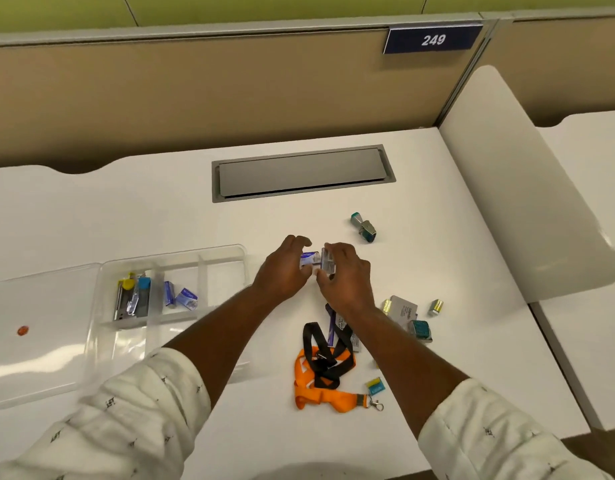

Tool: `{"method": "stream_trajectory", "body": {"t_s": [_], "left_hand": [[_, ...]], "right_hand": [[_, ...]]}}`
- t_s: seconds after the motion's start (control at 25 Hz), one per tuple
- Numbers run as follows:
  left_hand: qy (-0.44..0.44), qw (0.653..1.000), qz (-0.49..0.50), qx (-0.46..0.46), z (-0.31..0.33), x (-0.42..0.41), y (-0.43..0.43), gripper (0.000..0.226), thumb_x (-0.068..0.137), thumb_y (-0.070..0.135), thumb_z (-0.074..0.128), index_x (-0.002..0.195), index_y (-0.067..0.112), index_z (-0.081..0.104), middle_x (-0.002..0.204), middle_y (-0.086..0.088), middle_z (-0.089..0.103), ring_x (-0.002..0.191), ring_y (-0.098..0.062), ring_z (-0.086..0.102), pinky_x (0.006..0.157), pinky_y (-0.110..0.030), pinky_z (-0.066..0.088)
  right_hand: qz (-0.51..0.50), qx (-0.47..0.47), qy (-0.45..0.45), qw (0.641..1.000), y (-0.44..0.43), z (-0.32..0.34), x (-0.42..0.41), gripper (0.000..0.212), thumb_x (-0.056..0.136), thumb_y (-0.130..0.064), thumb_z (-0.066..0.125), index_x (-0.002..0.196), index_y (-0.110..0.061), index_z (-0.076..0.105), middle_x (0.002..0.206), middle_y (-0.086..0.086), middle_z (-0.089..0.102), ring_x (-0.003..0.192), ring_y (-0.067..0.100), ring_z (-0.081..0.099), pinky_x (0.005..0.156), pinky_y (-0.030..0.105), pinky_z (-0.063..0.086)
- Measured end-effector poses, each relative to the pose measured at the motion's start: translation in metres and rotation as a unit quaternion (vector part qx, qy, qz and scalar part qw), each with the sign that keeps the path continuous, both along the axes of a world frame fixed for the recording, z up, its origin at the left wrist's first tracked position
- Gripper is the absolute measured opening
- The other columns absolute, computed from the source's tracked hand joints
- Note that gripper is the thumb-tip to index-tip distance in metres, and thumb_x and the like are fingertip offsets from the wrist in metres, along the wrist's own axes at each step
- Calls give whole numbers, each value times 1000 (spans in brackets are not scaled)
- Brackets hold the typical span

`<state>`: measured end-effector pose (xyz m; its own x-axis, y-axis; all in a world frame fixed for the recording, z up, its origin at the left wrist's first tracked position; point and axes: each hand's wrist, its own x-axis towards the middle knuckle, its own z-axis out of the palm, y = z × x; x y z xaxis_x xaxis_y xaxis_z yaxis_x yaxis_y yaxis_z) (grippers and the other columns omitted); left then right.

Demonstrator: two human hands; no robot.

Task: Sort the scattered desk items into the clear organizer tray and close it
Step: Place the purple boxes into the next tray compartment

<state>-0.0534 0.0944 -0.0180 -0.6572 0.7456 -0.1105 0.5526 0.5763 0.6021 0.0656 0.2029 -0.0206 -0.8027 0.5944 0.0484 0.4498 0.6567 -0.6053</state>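
- Both hands meet at mid-desk: the left hand [284, 271] curls its fingers [296, 241] around a small blue-and-white box [309, 258], and the right hand [346, 277] closes on a second small box [327, 260] touching the first.
- Each grip looks like a light fingertip pinch; with the two boxes pressed together, one could slip out and drop onto the desk [437, 209] during the carry.
- The tray [230, 252] lies open to the left, its lid [39, 327] flat beside it. Two similar boxes [181, 296] already sit in a middle compartment, so a hurried drop could land these in the wrong section or knock those over.
- The left forearm crosses the tray's near corner; a sweep leftward might nudge the light tray or its lid.
- Much is not yet sorted: the lanyards [325, 368] lie tangled under the right forearm, with clips [364, 227], a card [403, 310] and small pieces [436, 307] scattered to the right. The lanyard straps could snag a sleeve or drag nearby bits off the edge.
- Bulky lanyards may keep the lid from shutting.
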Motion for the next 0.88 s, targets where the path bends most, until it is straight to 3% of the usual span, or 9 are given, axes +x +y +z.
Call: {"method": "stream_trajectory", "body": {"t_s": [0.12, 0.32, 0.6, 0.88], "left_hand": [[-6, 999, 28, 44, 15, 10, -30, 45, 87, 24, 69, 128, 20, 52, 119, -1, 57, 97, -16, 61, 75, -22, 48], [14, 995, 75, 71, 31, 16, -86, 41, 84, 24, 70, 120, 27, 53, 110, 9, 57, 87, -8, 57, 79, -28, 52], [5, 985, 131, 108, 51, 1, -179, 37, 82, 19, 74, 115, 22, 59, 105, 8, 64, 92, -6, 59, 84, -26, 53], [29, 981, 178, 73, 53, -28, -246, 36, 79, 34, 77, 110, 27, 61, 103, 11, 68, 91, -10, 61, 77, -28, 52]], "right_hand": [[26, -8, 12, 1000, -28, 13, 4, 51, 86, -29, 72, 133, -20, 54, 134, -1, 53, 113, 21, 54, 93, 27, 32], [80, 2, 37, 996, -77, 26, -3, 50, 82, -25, 72, 129, -17, 57, 128, 2, 57, 110, 23, 58, 93, 35, 37], [122, -10, 55, 991, -153, 36, -19, 49, 81, -22, 73, 128, -18, 57, 127, -1, 56, 107, 20, 59, 90, 30, 35], [128, -20, 24, 991, -204, 35, -41, 52, 81, -21, 73, 130, -17, 55, 130, 1, 55, 110, 23, 59, 94, 38, 46]]}}
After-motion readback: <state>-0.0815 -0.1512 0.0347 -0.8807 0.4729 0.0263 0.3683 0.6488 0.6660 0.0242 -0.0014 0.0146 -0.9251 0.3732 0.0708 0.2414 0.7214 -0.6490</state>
